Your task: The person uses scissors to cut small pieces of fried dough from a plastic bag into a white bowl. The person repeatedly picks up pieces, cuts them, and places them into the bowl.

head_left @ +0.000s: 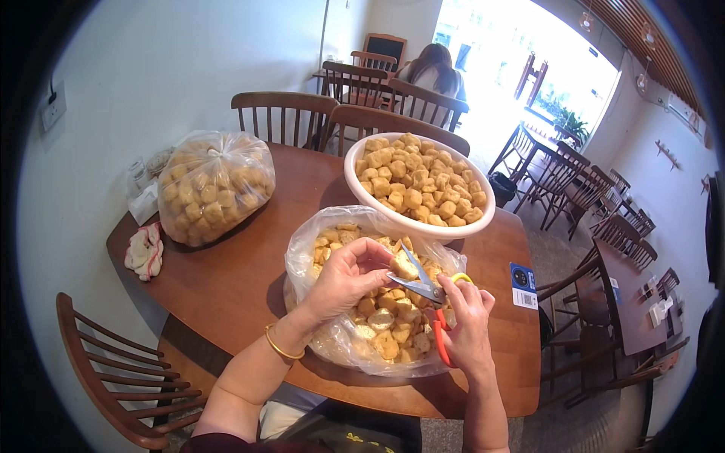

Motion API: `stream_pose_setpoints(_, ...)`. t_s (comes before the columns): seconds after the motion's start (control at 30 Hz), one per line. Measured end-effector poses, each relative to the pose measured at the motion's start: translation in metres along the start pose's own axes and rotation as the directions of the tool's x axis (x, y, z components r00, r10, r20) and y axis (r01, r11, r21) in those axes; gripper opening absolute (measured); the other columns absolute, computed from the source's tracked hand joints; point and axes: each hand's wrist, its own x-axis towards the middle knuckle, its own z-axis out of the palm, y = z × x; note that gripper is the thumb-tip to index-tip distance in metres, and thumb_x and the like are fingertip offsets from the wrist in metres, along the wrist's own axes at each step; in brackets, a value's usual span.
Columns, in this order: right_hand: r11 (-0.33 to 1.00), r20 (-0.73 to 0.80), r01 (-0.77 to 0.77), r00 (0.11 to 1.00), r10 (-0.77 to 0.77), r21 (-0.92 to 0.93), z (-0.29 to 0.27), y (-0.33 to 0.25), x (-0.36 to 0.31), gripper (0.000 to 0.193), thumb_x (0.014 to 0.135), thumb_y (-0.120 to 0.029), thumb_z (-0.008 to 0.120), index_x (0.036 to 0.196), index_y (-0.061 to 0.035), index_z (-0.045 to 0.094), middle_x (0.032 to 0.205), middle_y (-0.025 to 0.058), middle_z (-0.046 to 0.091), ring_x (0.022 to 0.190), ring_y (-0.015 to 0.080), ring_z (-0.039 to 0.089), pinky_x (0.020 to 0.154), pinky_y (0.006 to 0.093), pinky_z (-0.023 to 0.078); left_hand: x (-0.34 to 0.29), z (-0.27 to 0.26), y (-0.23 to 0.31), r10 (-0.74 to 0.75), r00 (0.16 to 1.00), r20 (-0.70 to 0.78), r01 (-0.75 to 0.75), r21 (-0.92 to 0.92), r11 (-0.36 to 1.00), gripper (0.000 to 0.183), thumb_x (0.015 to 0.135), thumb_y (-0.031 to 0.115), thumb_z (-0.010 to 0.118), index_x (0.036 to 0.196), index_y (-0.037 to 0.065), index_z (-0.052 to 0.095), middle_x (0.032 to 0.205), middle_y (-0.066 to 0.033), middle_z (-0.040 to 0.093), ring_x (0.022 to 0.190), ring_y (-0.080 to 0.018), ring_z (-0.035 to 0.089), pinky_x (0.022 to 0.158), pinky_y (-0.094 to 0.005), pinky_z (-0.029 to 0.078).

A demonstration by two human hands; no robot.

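My left hand point(350, 276) pinches a golden fried tofu puff point(405, 264) above an open clear plastic bag point(302, 257). In my right hand point(467, 321) are scissors point(427, 289) with red and yellow handles. Their blades are spread, one on either side of the puff, whose pale inside shows. Beneath both hands the bag holds many tofu puffs point(385, 343), several of them with pale cut faces. Just behind the bag stands a white round basin point(349, 174) heaped with whole puffs point(423, 177).
A tied clear bag of puffs point(215, 189) sits at the table's left, beside a crumpled cloth point(144, 251) and tissues point(143, 204). A blue-and-white card point(522, 285) lies on the wooden table's right edge. Wooden chairs point(121, 370) surround it; a person point(434, 72) sits farther back.
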Motion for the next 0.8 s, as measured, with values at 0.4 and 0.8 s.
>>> stream_pose_setpoints(0.4,0.999,0.020,-0.014,1.000,0.013,0.051,0.001,-0.001,0.001,0.049,0.081,-0.016,0.080,0.128,-0.0103,0.068,0.092,0.0086,0.067,0.088,0.0265,0.064,0.093,0.0425,0.037,0.001,0.001,0.001,-0.064,0.996,-0.057,0.057,-0.125,0.991,0.023,0.095,-0.004,0.068,0.115,-0.001,0.058,0.108,-0.0116,0.068,0.101,-0.0185,0.072,0.090,-0.0318,0.062)
stream_pose_setpoints(0.8,0.997,0.091,0.021,0.995,-0.028,0.073,-0.001,0.009,-0.002,0.046,0.075,-0.012,0.079,0.120,-0.0135,0.072,0.077,0.0070,0.066,0.075,0.0261,0.063,0.083,0.0389,0.040,-0.001,-0.006,0.012,0.215,0.967,-0.140,-0.074,0.652,0.755,0.021,0.085,-0.005,0.065,0.105,0.001,0.063,0.106,-0.0083,0.067,0.097,-0.0171,0.069,0.083,-0.0296,0.058)
